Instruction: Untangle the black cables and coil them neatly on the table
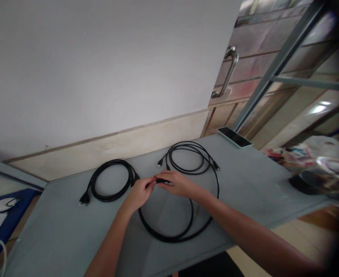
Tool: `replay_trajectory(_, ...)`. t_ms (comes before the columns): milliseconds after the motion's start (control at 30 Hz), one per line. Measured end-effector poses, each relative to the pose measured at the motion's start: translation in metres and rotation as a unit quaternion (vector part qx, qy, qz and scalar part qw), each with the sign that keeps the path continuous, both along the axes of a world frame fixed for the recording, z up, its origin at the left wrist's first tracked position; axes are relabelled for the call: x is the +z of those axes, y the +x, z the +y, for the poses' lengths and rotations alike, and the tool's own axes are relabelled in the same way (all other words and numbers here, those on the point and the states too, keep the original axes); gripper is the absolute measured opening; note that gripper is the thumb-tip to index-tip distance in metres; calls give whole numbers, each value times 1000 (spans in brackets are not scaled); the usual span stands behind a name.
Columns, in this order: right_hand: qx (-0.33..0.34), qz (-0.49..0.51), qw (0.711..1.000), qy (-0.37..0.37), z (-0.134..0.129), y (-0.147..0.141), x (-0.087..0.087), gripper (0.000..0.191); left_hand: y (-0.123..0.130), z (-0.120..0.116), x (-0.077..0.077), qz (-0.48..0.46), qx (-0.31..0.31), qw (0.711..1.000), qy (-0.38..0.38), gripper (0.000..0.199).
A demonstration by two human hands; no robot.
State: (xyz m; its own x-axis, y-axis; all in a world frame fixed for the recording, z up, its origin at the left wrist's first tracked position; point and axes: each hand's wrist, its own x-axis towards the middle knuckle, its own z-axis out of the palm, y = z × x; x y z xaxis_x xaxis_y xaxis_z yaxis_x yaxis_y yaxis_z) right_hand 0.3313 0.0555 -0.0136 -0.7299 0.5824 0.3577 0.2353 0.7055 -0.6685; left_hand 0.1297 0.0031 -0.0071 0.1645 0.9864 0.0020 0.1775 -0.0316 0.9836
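Observation:
My left hand (142,191) and my right hand (173,182) meet near the middle of the grey table, both closed on a black cable (169,239). Its loops hang down toward me and rest on the tabletop in a wide curve. A short stretch of it shows between my fingertips. To the left lies a coiled black cable (93,184) with a plug (85,198) at its lower left. Beyond my right hand is a thinner black cable (183,143) in loose loops, with connector ends at its left and right.
A grey table (244,184) stands against a white wall (100,69). A phone (234,137) lies at the far right corner. On the right edge sits a dark, blurred container (310,181). Behind is a door with a metal handle (230,73).

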Motion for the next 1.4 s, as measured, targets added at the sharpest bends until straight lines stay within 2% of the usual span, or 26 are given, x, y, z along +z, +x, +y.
replay_trajectory(67, -7, -48, 999, 8, -1, -2, -5, 22, 7, -1, 2, 4, 9, 1000, 12, 11)
replay_trajectory(167, -57, -75, 995, 25, 4, -1, -10, 17, 8, 1, -1, -20, 43, 999, -3, 15)
replay_trajectory(233, -114, -57, 991, 29, 9, 3, -8, 17, 1, 3, -5, -78, 60, 993, -62, 25)
replay_trajectory(333, -195, -10, 981, 7, 18, 11, -2, 18, -13, 7, -7, -201, 58, 967, -146, 36)
replay_trajectory(467, -259, 27, 965, -3, 31, 23, 2, 17, -26, 9, -6, -298, 32, 941, -157, 36)
replay_trajectory(633, -335, 56, 941, -14, 41, 36, 1, 22, -24, 9, -7, -311, 29, 936, -160, 35)
replay_trajectory(700, -320, 67, 945, -31, 40, 38, 3, 24, -23, 10, -7, -306, 44, 940, -147, 36)
replay_trajectory(833, -229, 89, 965, -95, 34, 39, 10, 27, -27, 10, -7, -261, 97, 955, -103, 41)
replay_trajectory(933, -170, 82, 971, -143, 29, 36, 12, 32, -31, 12, -12, -187, 125, 972, -73, 47)
replay_trajectory(1033, -103, 52, 972, -204, 24, 30, 9, 37, -32, 13, -18, -68, 138, 987, -47, 55)
replay_trajectory(1133, -56, 31, 962, -266, 17, 23, 5, 40, -27, 11, -18, 73, 111, 991, 10, 53)
replay_trajectory(1233, -7, 45, 935, -351, 9, 16, 5, 44, -15, 6, -11, 172, 57, 979, 97, 42)
replay_trajectory(1333, 22, 66, 909, -411, 4, 10, 4, 44, -4, 2, -6, 201, 32, 968, 146, 37)
replay_trajectory(1400, 5, 79, 910, -408, 6, 9, 2, 42, -1, 2, -8, 183, 41, 975, 122, 38)
